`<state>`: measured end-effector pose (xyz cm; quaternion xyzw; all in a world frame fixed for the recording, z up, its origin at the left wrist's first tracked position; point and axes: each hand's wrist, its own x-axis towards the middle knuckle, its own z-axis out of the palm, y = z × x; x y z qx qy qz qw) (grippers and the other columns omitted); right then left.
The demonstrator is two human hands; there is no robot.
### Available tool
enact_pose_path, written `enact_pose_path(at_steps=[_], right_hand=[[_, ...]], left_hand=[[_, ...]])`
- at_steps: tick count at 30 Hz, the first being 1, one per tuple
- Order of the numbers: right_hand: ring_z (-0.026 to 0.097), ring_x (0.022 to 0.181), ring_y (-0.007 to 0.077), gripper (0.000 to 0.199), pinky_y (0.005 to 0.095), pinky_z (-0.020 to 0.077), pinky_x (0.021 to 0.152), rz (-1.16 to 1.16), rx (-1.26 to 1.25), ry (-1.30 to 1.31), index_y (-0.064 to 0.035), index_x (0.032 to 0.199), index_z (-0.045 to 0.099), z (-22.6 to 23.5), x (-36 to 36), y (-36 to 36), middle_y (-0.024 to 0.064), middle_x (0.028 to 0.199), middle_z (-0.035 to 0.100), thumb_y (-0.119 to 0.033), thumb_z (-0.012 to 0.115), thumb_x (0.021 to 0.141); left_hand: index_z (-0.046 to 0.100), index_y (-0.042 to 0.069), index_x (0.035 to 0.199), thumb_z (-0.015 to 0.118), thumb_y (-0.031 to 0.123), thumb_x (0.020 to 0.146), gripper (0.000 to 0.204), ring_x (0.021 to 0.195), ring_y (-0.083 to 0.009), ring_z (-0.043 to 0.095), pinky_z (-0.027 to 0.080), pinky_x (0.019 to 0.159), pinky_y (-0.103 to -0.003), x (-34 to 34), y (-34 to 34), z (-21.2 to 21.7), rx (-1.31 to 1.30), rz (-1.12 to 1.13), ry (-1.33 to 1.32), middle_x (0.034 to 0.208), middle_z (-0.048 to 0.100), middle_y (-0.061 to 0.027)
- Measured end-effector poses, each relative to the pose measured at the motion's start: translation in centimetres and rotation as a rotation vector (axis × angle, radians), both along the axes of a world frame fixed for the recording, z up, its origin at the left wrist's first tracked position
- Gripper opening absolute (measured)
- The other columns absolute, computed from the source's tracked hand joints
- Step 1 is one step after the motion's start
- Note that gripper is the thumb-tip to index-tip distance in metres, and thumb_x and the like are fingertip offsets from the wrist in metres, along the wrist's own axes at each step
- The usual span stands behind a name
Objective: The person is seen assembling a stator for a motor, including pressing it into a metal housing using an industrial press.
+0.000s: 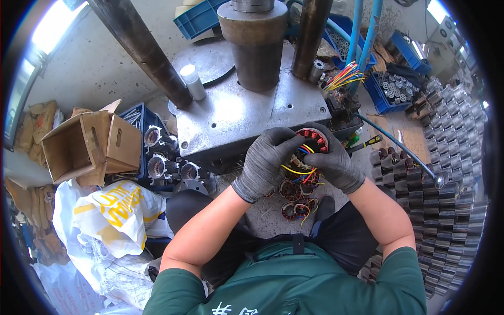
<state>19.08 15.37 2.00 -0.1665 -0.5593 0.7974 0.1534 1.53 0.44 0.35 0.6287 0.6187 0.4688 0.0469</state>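
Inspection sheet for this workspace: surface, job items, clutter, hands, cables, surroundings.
Surface: metal machine bed, white bottle standing on it
Job's things: red-wound ring between the hands; other wound rings on the floor below
Clutter: white bags, open cardboard box at left
Hands: gloved; right hand holds the ring; left hand at its left side, grip unclear
Cables: coloured wires by the ring; wire bundle beside the bed
Surroundings: metal cylinders and blue crate at right

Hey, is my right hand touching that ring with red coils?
Touching. The head view shows the gloved right hand closed against the edge of the ring.
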Motion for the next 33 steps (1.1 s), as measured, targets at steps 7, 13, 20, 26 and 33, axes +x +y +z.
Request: enact_pose_path(at_steps=[7, 13, 20, 26, 33], right_hand=[[0.064, 0.133, 0.0226, 0.083, 0.0395, 0.0520, 0.117, -0.027, 0.046, 0.000, -0.0033, 0.155, 0.052, -1.1, -0.2, 0.1, 0.0101, 0.143, 0.066, -0.015, 0.089, 0.081], [0.062, 0.132, 0.0197, 0.091, 0.0379, 0.0539, 0.114, -0.035, 0.149, -0.059, -0.0019, 0.166, 0.038, -2.2, -0.3, -0.4, 0.0129, 0.147, 0.062, -0.006, 0.083, 0.087], [0.059, 0.133, 0.0199, 0.090, 0.0376, 0.0507, 0.115, -0.122, 0.360, -0.133, -0.0017, 0.162, 0.039, -1.8, -1.1, -1.7, 0.0133, 0.145, 0.060, -0.014, 0.087, 0.087], [0.060, 0.129, 0.0200, 0.082, 0.0383, 0.0512, 0.114, -0.081, 0.495, -0.137, -0.0029, 0.153, 0.046, -0.9, -1.1, -1.8, 0.0132, 0.139, 0.062, -0.020, 0.089, 0.086], [0.059, 0.132, 0.0207, 0.084, 0.0387, 0.0489, 0.116, -0.022, 0.529, -0.107, -0.0051, 0.157, 0.046, -1.4, -1.1, -1.2, 0.0119, 0.143, 0.061, -0.025, 0.088, 0.087]], left_hand=[[0.067, 0.003, 0.145, 0.079, 0.011, 0.100, 0.047, 0.120, -0.0218, 0.067, 0.055, 0.104, -0.037, -0.7, 0.9, -0.7, -0.064, -0.142, -0.597, 0.129, 0.068, -0.0109], [0.067, 0.000, 0.143, 0.085, 0.015, 0.096, 0.052, 0.114, -0.0202, 0.070, 0.058, 0.101, -0.037, -1.0, 1.2, -0.4, -0.240, -0.112, -0.512, 0.125, 0.073, -0.0136], [0.066, 0.002, 0.121, 0.083, 0.007, 0.090, 0.037, 0.097, -0.0273, 0.076, 0.060, 0.088, -0.039, 0.6, 2.1, -1.5, -0.194, 0.167, -0.254, 0.105, 0.076, -0.0171], [0.065, 0.001, 0.123, 0.081, 0.008, 0.090, 0.038, 0.098, -0.0296, 0.075, 0.060, 0.090, -0.042, 0.2, 2.5, -1.8, -0.277, 0.210, -0.339, 0.104, 0.075, -0.0195], [0.068, 0.001, 0.125, 0.087, 0.016, 0.089, 0.043, 0.103, -0.0309, 0.077, 0.061, 0.093, -0.043, -0.7, 2.1, -1.2, -0.326, 0.085, -0.367, 0.109, 0.076, -0.0224]])
